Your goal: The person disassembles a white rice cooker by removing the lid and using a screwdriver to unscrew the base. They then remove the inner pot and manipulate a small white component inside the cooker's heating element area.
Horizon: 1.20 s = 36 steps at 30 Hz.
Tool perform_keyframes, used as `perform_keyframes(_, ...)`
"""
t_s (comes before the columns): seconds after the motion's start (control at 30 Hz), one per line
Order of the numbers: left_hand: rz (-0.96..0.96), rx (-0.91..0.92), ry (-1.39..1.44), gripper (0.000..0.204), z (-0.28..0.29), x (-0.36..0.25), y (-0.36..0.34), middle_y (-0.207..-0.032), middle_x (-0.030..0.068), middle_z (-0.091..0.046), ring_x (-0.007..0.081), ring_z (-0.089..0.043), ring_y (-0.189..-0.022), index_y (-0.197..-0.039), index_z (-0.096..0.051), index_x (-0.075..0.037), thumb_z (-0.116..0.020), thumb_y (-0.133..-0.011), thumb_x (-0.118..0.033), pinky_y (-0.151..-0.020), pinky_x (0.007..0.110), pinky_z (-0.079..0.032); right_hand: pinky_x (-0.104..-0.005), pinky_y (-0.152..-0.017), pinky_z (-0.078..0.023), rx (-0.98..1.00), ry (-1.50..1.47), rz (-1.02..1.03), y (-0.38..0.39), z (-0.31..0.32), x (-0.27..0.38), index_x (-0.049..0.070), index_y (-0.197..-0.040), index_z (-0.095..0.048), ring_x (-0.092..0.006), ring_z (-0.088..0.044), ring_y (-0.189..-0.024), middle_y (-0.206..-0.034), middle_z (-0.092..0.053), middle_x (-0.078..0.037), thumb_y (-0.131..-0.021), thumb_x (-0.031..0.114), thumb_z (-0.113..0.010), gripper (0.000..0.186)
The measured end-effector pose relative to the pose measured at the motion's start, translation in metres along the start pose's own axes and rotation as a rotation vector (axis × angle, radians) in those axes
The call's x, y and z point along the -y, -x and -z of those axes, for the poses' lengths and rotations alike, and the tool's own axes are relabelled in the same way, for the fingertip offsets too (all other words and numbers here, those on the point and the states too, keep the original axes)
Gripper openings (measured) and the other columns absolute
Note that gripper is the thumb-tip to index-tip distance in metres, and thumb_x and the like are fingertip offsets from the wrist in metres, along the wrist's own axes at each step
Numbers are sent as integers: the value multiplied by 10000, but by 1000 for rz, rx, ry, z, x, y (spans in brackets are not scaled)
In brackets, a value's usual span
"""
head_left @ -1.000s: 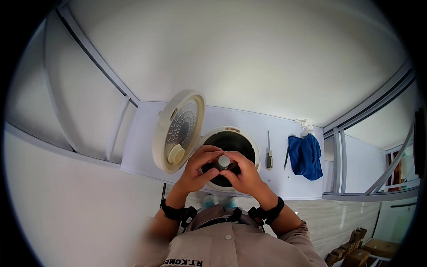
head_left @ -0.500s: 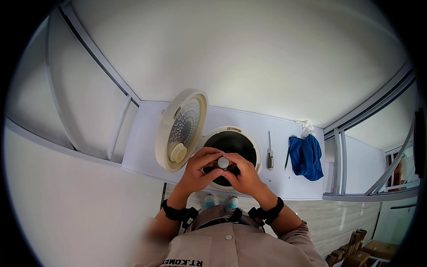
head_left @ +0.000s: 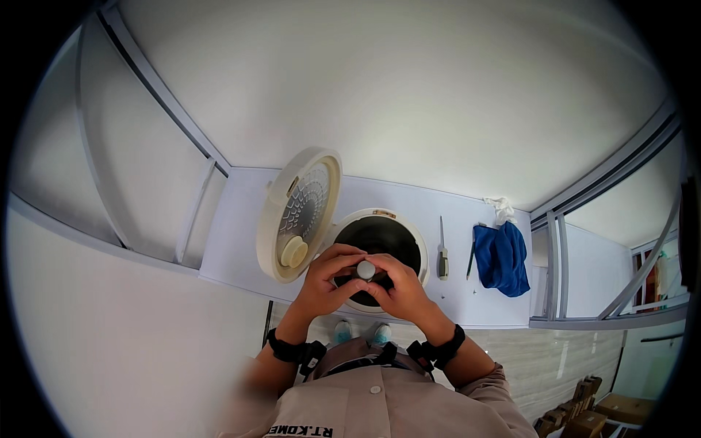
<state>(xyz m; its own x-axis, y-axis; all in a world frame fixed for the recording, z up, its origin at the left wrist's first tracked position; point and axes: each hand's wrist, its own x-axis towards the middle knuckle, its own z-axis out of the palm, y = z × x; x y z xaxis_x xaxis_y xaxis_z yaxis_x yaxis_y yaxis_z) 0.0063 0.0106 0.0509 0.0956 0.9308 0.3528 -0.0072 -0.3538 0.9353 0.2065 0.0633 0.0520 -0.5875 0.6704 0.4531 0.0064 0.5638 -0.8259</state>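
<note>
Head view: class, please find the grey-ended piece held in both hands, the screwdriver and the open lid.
Grey-ended piece (head_left: 366, 269), head view: its round end.
Screwdriver (head_left: 443, 264), head view: its handle.
Open lid (head_left: 302, 207), head view: its patterned inner face.

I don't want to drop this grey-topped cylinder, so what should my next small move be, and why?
I'd probably shift the grey-topped cylinder a little right, toward the table beside the screwdriver. The left hand and right hand hold it from either side, and in this view it overlaps the open pot, so a slip might send it in. Its height is unclear.
</note>
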Motion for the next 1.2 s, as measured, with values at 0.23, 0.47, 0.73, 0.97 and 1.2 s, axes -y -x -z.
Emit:
perform_keyframes(0.23, -27, 21, -38, 418, 2, -2, 1, -1321, 158, -584, 232, -677, -1141, -1303, -656, 20, -741, -894, -2, -947, 336, -597, -335, -751, -583, -72, -23, 85, -1, -5, -3, 63, -1306, -549, -249, -681, -882, -1156, -670, -141, -889, 128, -821, 502)
perform_keyframes(0.47, -59, -14, 13, 409, -1, -5, 4, -1287, 152, -603, 215, -683, -1104, -1297, -660, 12, -729, -894, -3, -929, 329, -592, -332, -699, -582, -100, 25, 125, -2, -6, -2, 71, -1230, -558, -241, -681, -816, -1080, -659, -131, -840, 145, -866, 503)
perform_keyframes(0.73, -29, 34, -74, 422, -2, -13, 2, -1176, 137, -650, 210, -694, -1001, -1265, -674, -6, -768, -854, -10, -841, 314, -584, -335, -642, -548, -165, 91, 111, -2, -12, 0, 82, -1092, -548, -235, -641, -749, -973, -628, -103, -764, 183, -921, 507)
perform_keyframes(0.97, -33, 6, -154, 429, 0, -15, 1, -1143, 135, -682, 231, -693, -968, -1280, -675, -9, -754, -858, -2, -815, 321, -567, -341, -604, -517, -216, 124, 75, -3, -20, -3, 79, -1041, -517, -244, -606, -714, -899, -595, -97, -760, 141, -908, 486)
perform_keyframes(1.2, -104, 38, -280, 448, 4, -22, 0, -1107, 114, -692, 214, -665, -895, -1297, -700, -80, -761, -860, 0, -760, 317, -543, -336, -598, -515, -217, 142, 70, -5, -21, 1, 71, -1033, -522, -240, -599, -709, -887, -585, -96, -752, 134, -912, 485)
